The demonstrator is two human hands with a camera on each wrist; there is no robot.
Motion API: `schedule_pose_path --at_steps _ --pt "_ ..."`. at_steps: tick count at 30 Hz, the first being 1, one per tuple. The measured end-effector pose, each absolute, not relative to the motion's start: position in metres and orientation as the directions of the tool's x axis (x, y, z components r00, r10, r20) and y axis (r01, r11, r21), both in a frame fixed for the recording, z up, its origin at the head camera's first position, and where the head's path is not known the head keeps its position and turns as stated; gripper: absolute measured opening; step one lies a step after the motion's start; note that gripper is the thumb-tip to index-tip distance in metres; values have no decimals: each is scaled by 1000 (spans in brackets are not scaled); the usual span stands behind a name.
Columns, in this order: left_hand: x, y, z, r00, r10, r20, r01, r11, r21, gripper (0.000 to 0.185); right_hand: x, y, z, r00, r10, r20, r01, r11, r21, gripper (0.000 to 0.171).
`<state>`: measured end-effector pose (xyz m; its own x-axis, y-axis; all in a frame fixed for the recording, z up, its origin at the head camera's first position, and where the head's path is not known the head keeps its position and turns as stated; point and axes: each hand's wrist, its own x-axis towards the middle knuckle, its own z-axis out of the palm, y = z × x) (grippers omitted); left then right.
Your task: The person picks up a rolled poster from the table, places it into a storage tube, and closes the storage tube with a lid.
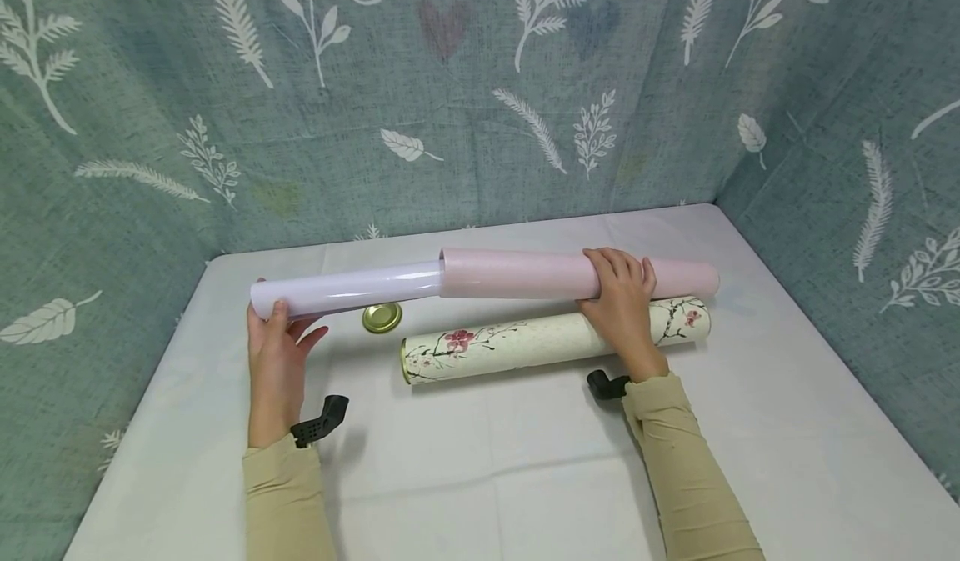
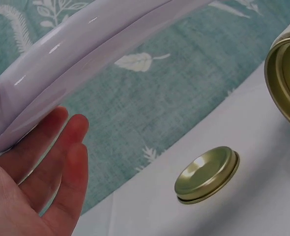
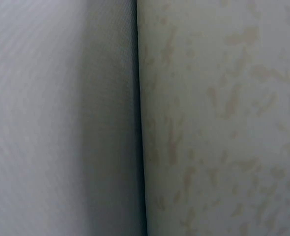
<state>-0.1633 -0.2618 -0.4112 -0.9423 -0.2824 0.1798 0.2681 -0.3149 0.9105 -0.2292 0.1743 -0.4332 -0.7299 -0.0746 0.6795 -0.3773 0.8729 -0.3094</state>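
2 rolls mid-table: left hand cupping white roll, fingers loose; right hand gripping pink roll. 1 floral tube lying near, 1 gold lid showing clearer w/ left wrist cam.

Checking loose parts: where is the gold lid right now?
In the head view the gold lid lies on the table left of centre, just below the white roll and beside the floral tube's open end.
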Motion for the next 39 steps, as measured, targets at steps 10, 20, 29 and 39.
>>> schedule_pose_path --at_steps 10,20,29,39 --pt "-166 -253 -411 -952 -232 202 265 -281 922 53 -230 175 -433 -725 -74 685 -376 875 -304 68" --pt "-161 -241 -399 -949 -214 234 269 -156 950 45 -231 175 -435 -724 -81 685 -383 873 -303 67" --pt "-164 -233 -398 -950 -187 250 270 -87 959 42 -231 174 -435 -720 -88 688 -390 872 -296 67" --pt "-170 -227 -401 -940 -234 250 277 -90 957 43 -231 176 -435 -722 -88 686 -386 875 -294 69"
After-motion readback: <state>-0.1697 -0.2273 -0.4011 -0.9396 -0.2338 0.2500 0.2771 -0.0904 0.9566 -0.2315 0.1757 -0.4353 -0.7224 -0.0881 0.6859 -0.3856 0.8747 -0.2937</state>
